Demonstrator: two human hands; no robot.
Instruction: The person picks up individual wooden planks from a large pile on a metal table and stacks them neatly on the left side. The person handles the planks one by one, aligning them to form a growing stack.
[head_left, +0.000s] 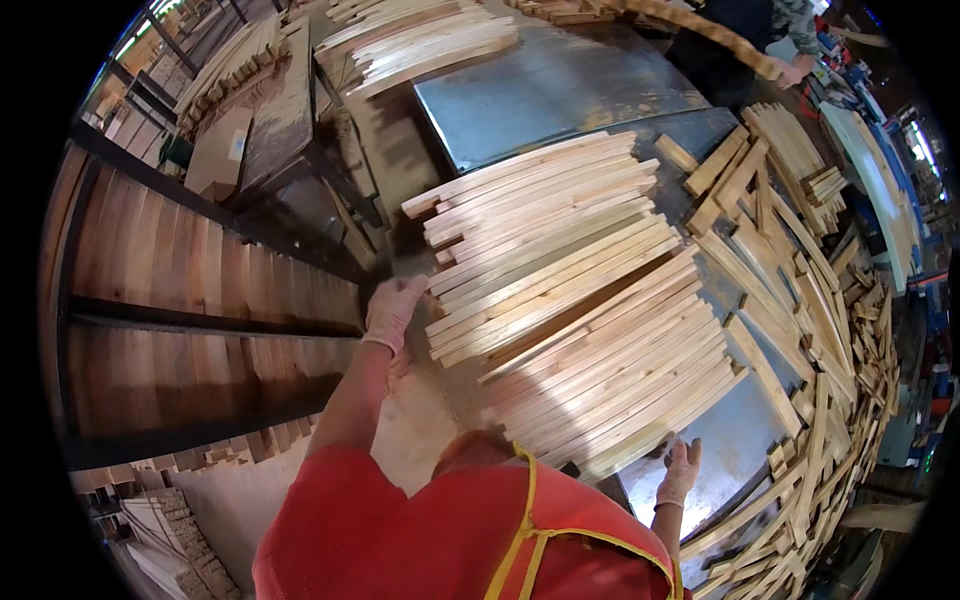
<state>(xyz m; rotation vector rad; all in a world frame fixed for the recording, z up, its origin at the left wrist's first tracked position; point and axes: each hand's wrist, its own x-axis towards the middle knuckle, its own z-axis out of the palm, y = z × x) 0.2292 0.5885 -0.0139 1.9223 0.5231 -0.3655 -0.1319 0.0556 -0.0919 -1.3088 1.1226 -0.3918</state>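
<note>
Pale wooden slats [570,250] lie side by side in a layer on a metal-topped table, with a dark gap between two groups of them. My left hand [393,312], in a light glove, is at the left ends of the slats. Its fingers stretch toward the end of one and appear to touch it; the grip is partly hidden. Beyond the near right corner of the layer, my right hand [680,472], also gloved, is raised over the bare metal tabletop [650,490]. Its fingers are apart and nothing shows in them.
Loose wooden offcuts [780,270] heap along the right side. Another metal tabletop [560,95] lies beyond, with more slats [440,45] at the far left of it. A wooden rack with dark bars [220,320] stands at left. A co-worker's hand [795,72] holds a long board [715,35].
</note>
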